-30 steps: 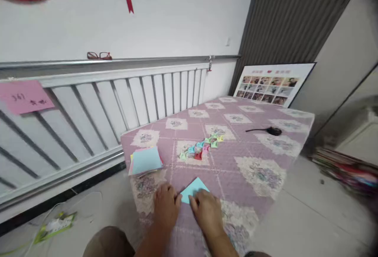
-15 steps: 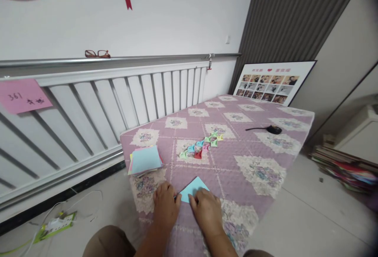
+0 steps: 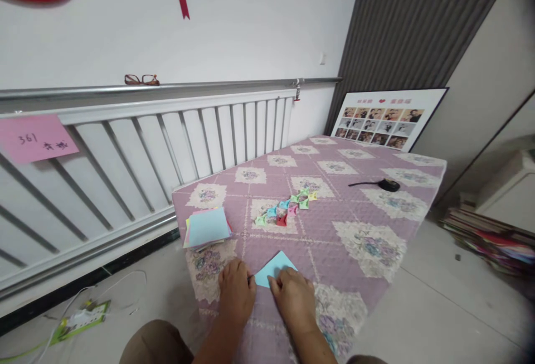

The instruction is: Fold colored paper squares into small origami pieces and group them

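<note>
A light blue paper [image 3: 276,268], folded with a point toward the far side, lies on the patterned tablecloth [image 3: 292,247]. My right hand [image 3: 293,291] rests on its near right part, fingers curled and pressing it. Beside the paper's left corner is my left hand [image 3: 237,287], its fingers curled together on the cloth; a small dark thing shows at its fingertips, too small to name. Beyond the paper stand several small folded paper pieces, among them a red one [image 3: 281,219] and a yellow one [image 3: 312,196]. A stack of coloured paper squares [image 3: 208,227] sits at the left edge.
A black object with a thin handle [image 3: 389,185] lies on the right of the table. Behind the table stand a white radiator [image 3: 234,130] and a photo board [image 3: 378,119]. Glasses [image 3: 142,79] rest on the pipe. A power strip [image 3: 81,319] is on the floor at left.
The camera view has shifted slightly, moving the scene a little right and down. Both hands and the blue paper stay nearly the same relative to each other.
</note>
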`<state>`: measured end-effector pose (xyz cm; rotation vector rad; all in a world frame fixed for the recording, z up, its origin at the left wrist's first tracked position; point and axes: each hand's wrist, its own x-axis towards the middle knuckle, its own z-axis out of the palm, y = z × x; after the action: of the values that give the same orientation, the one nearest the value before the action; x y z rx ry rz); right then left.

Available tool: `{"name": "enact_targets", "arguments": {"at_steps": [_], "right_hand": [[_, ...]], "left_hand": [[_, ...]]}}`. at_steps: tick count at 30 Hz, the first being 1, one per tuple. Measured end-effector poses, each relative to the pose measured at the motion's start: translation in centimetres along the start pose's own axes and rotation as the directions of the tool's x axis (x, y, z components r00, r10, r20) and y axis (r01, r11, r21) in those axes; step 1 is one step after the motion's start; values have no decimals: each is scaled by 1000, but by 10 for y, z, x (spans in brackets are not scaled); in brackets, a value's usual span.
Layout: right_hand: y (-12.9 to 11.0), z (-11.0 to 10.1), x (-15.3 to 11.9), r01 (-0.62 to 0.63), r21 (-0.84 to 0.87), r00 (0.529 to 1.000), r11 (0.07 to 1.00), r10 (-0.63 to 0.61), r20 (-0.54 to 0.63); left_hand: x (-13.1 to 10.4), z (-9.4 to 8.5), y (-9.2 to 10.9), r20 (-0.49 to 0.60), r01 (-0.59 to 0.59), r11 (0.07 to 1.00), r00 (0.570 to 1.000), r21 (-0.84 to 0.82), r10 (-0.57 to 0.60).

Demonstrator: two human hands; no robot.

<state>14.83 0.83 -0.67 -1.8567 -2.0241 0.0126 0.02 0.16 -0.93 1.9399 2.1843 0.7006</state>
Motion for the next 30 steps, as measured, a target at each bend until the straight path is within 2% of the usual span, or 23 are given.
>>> {"name": "enact_targets", "arguments": {"at_steps": [9, 14, 18, 20, 25, 30], "right_hand": [[4, 1, 0, -23, 93, 1000, 995, 24, -9], [3, -1, 1, -19, 112, 1000, 993, 19, -4], [3, -2, 1, -16, 113, 1000, 993, 17, -5], [4, -1, 1, -13, 114, 1000, 993, 14, -11], [6, 2, -1, 12, 117, 999, 993, -7, -45], [1, -2, -7, 174, 139, 983, 975, -164, -78]], "left_hand": [[0, -1, -5, -6, -61, 997, 998, -56, 61], [-3, -1, 0, 28, -265, 964, 964, -4, 265], [-6, -3, 3, 117, -377, 922, 916, -83, 385], [-7, -4, 2, 129, -375, 916, 911, -140, 392], [-3, -3, -2, 109, -317, 929, 934, -191, 341], [-1, -2, -1, 135, -313, 937, 933, -157, 334]]}}
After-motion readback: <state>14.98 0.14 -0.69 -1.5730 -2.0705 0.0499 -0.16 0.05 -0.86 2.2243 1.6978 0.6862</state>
